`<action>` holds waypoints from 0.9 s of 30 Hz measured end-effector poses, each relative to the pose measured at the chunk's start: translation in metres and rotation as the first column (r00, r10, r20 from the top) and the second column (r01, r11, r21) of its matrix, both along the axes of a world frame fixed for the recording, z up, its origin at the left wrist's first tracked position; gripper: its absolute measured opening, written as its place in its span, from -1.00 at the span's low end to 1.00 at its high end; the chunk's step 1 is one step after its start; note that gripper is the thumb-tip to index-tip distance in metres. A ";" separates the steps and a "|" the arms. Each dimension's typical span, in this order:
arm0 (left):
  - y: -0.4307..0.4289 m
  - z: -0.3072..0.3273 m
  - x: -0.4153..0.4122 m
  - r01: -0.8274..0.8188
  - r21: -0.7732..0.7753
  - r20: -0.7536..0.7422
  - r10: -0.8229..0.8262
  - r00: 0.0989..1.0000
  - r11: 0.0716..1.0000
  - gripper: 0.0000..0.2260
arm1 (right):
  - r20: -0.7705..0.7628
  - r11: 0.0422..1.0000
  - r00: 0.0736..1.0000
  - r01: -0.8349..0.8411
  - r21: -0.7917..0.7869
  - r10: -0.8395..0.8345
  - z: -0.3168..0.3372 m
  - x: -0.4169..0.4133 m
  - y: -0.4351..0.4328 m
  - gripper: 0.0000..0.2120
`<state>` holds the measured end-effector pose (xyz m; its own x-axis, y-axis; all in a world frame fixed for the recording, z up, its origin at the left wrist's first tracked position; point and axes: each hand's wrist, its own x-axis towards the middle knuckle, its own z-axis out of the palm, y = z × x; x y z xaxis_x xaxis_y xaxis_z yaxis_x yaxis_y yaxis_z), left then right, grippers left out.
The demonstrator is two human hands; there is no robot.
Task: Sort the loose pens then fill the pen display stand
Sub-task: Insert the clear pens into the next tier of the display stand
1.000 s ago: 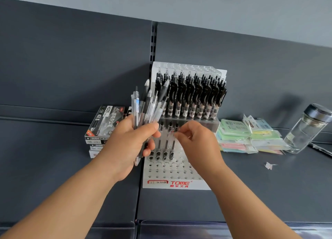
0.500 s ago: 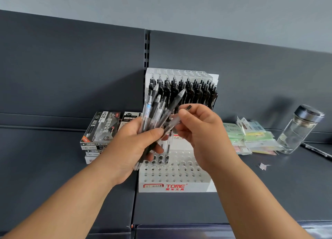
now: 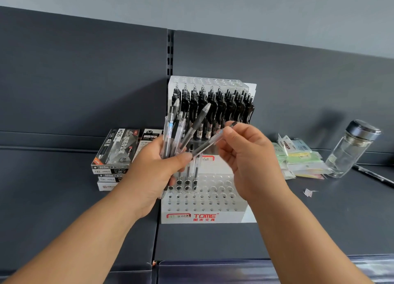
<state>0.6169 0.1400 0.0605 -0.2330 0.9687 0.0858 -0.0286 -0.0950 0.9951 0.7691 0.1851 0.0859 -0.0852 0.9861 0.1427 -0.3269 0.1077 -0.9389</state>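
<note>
left hand (image 3: 155,172): fist round fanned pen bundle (image 3: 177,130), before display stand (image 3: 204,198) | right hand (image 3: 245,153): pinching clear pen (image 3: 210,142), slanted, above stand

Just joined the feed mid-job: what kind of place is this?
Probably a stationery shop shelf: dark shelving with a slotted upright, a branded pen display stand partly filled, and stacked pen boxes beside it.

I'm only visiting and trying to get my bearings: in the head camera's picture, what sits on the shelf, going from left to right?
Stack of pen boxes → pen display stand → pile of pastel packets → glass bottle with a dark lid.
</note>
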 end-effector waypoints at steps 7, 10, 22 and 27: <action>0.001 -0.005 -0.004 -0.067 -0.039 0.032 0.068 0.997 0.997 -0.93 | 0.276 0.913 0.907 0.213 0.348 -0.317 -0.003 0.015 0.005 -0.84; 0.000 -0.004 -0.003 -0.065 -0.046 0.039 0.067 0.997 0.997 -0.94 | 0.366 0.912 0.878 0.164 0.375 -0.309 -0.014 0.010 0.007 -0.79; 0.002 -0.005 -0.007 -0.031 -0.046 0.035 0.033 0.999 0.998 -0.93 | 0.688 0.927 0.668 0.008 0.374 -0.283 -0.049 -0.003 0.019 -0.93; 0.002 -0.003 -0.007 -0.015 -0.050 0.027 0.016 0.999 0.999 -0.92 | 0.694 0.942 0.667 0.038 0.332 -0.271 -0.057 -0.004 0.023 -0.92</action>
